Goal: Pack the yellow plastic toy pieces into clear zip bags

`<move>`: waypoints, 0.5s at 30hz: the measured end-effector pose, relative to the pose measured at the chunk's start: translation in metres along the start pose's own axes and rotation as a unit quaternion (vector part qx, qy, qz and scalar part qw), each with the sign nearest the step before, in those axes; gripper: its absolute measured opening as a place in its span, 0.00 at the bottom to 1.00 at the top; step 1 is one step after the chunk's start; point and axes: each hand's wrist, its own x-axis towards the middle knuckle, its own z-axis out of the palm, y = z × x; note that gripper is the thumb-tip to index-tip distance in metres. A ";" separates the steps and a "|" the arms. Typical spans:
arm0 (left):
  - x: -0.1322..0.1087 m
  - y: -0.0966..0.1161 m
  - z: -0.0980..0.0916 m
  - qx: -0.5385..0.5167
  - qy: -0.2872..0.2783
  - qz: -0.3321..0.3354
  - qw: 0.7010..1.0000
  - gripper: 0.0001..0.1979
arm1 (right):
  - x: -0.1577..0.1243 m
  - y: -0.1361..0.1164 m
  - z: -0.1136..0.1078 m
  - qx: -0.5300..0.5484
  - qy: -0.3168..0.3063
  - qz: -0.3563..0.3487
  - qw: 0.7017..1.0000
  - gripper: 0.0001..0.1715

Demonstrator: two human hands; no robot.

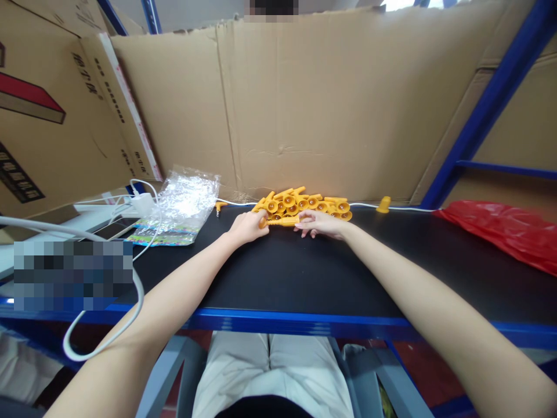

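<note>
A pile of several small orange plastic trumpet-shaped parts [304, 203] lies on the black table top [278, 273] against a cardboard wall. My left hand [248, 226] is closed in a pinch on one end of a long orange part [282, 221] lying in front of the pile. My right hand [319, 223] rests at the part's other end, fingers stretched flat on the table and touching it. Two more single orange parts lie apart, one [220, 206] to the left and another [383, 204] to the right.
A clear plastic bag [183, 206] lies at left beside a white charger [143, 203] and white cables. A red plastic bag [505, 232] lies at right. Cardboard sheets [326, 104] wall the back. Blue shelf posts [491, 104] frame the table's blue front edge [304, 322].
</note>
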 end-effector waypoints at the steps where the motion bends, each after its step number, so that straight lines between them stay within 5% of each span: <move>1: 0.000 0.000 0.000 0.003 0.001 0.000 1.000 0.16 | 0.000 0.001 -0.001 0.001 -0.002 0.000 1.000 0.21; 15: 0.002 -0.002 0.002 0.009 0.002 -0.002 1.000 0.16 | 0.003 0.004 0.000 0.016 0.011 -0.017 1.000 0.24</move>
